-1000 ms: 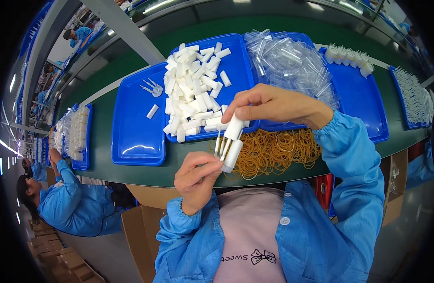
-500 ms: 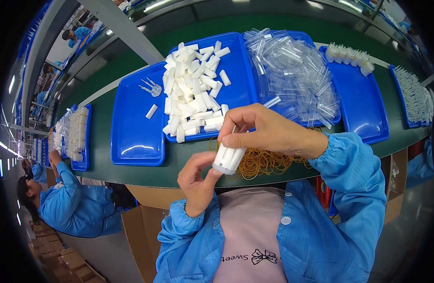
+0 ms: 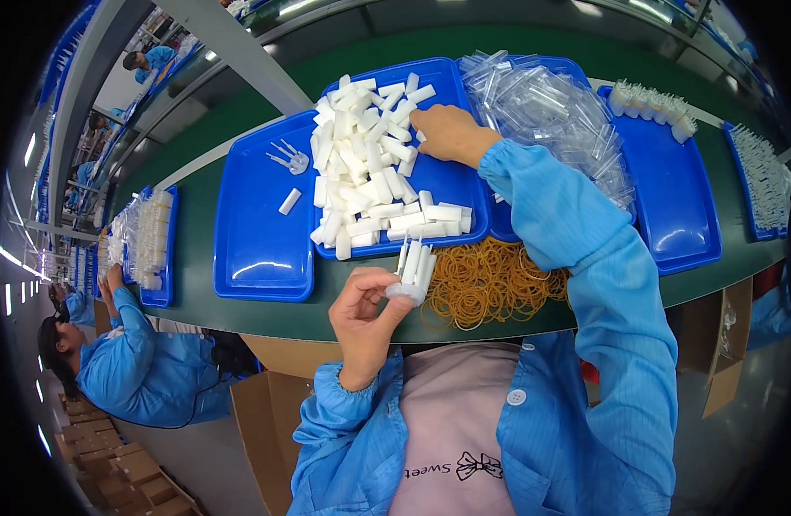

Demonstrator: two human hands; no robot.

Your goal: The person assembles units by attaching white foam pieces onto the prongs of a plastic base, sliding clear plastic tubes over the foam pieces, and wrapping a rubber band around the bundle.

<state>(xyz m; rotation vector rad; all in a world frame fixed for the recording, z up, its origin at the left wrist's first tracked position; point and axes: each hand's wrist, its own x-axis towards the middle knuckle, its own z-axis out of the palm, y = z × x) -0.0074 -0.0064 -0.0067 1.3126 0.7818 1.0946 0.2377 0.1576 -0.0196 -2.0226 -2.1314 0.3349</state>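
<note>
Far left: I see a co-worker in a blue smock [image 3: 124, 370] at a narrow blue tray of white parts [image 3: 150, 241], well apart from my own hands.

Left tray: a blue plastic tray [image 3: 262, 232], mostly bare, with a small clear pronged piece [image 3: 288, 157] and one stray white tube [image 3: 289, 201] on it.

Left hand: my left hand [image 3: 361, 314] is near me, fingers pressed together, pinching a small bundle of white plastic tubes [image 3: 414, 271] by its lower end. The bundle's long axis runs near to far, tips leaning slightly right toward the trays.

Middle tray: a heap of short white plastic tubes [image 3: 365, 163] on a second blue tray [image 3: 455, 181], just beyond the bundle.

Right hand: my right hand [image 3: 447, 133] reaches far, resting on the right edge of the heap, fingers curled down into the tubes. I cannot tell whether it has closed on one.

Relation: the heap lies far and slightly left of the held bundle; the right hand is the one on it, the left well short of it.

Near right: a loose pile of tan rubber bands [image 3: 490, 279] on the green bench [image 3: 197, 297], just right of the bundle.

Far right: a pile of clear plastic sleeves [image 3: 550, 112], then another blue tray [image 3: 670, 198] bearing a row of white capped pieces [image 3: 653, 103].
</note>
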